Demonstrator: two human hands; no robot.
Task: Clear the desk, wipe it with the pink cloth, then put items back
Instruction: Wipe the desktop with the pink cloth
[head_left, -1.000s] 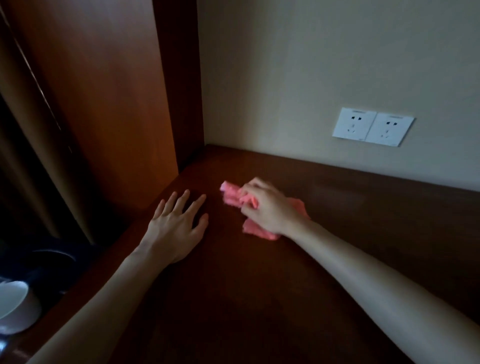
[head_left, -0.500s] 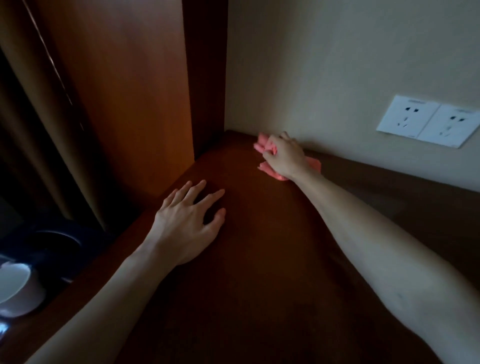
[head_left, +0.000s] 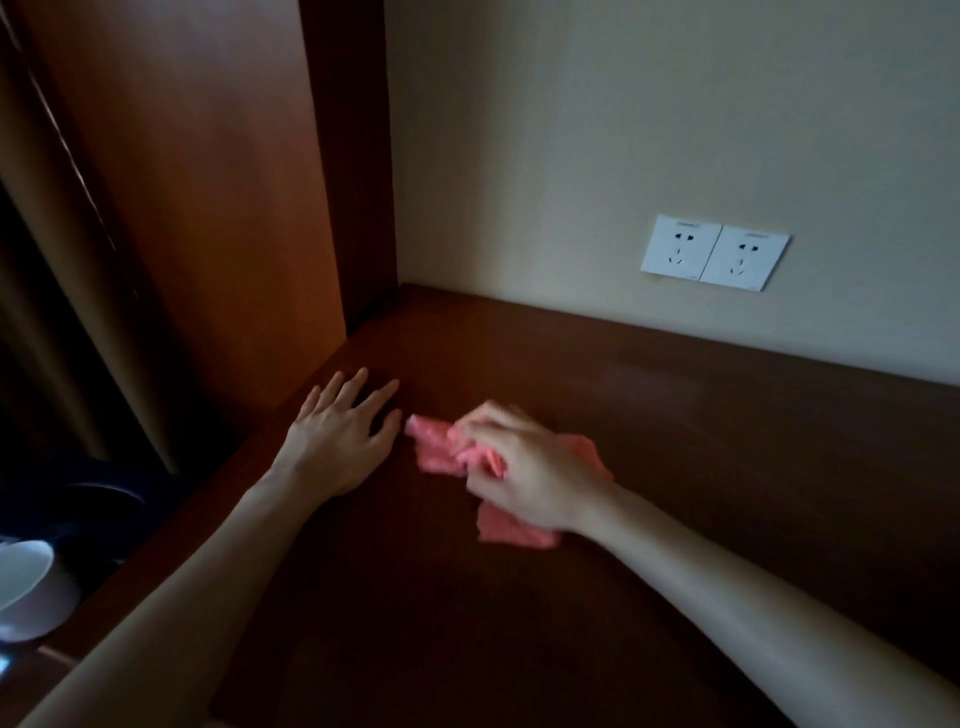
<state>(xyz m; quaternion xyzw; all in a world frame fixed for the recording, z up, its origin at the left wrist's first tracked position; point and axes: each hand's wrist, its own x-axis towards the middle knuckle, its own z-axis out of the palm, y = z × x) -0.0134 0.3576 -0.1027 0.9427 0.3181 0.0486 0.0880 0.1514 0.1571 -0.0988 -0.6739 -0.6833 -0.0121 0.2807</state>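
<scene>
The dark wooden desk (head_left: 649, 467) runs along the pale wall (head_left: 649, 130), meeting a tall wooden panel (head_left: 208, 208) on the left; two white sockets (head_left: 714, 253) sit on the wall above it. The right hand (head_left: 524, 467) presses the bunched pink cloth (head_left: 441, 449) onto the desk, fingers curled round it; the left hand (head_left: 340, 439) lies flat just beside the cloth, fingers straight and spread; a white bowl (head_left: 26, 587) sits low at the left edge.
</scene>
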